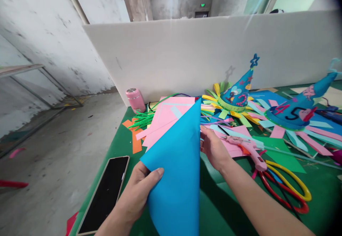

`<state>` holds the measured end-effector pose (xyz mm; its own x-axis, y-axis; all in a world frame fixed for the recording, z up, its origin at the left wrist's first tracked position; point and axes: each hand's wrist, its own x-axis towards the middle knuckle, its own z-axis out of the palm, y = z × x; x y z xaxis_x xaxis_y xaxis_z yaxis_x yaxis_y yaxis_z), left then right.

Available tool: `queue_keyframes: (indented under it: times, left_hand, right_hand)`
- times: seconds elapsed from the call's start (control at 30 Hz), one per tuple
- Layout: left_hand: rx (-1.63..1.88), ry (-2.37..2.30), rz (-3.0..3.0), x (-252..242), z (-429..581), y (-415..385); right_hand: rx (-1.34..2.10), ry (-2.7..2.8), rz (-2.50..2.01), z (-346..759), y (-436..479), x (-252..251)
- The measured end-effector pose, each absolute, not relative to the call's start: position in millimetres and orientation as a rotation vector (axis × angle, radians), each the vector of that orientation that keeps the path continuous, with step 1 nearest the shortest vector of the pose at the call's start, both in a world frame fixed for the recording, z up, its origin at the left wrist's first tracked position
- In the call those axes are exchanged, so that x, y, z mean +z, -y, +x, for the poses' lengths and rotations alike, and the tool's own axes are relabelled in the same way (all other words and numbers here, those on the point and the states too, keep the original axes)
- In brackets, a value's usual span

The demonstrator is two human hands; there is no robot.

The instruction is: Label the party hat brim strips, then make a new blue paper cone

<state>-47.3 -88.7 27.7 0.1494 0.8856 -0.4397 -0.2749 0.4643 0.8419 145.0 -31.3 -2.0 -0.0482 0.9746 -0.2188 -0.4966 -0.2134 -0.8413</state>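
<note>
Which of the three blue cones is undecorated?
The blue paper cone held in the left hand: its visible surface is plain. The yellow-fringed hat and the hat marked 5 both carry decorations and paper strips.

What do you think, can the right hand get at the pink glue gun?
Probably yes: the pink glue gun lies just beside the right hand with nothing visible between them, though that hand is at the edge of the blue paper.

The hands (137, 191), the left one pinching, flank a folded blue sheet (177, 164).
</note>
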Motion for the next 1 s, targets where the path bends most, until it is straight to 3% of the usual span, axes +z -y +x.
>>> queue_keyframes:
  times: [0.57,1.0]
  left_hand:
    - [0.967,-1.112,0.61,29,-43,88]
    - [0.784,-1.021,0.692,28,-57,82]
  right_hand:
    - [1.461,0.655,-0.929,140,28,-9]
    - [1.426,0.654,-0.986,140,26,-16]
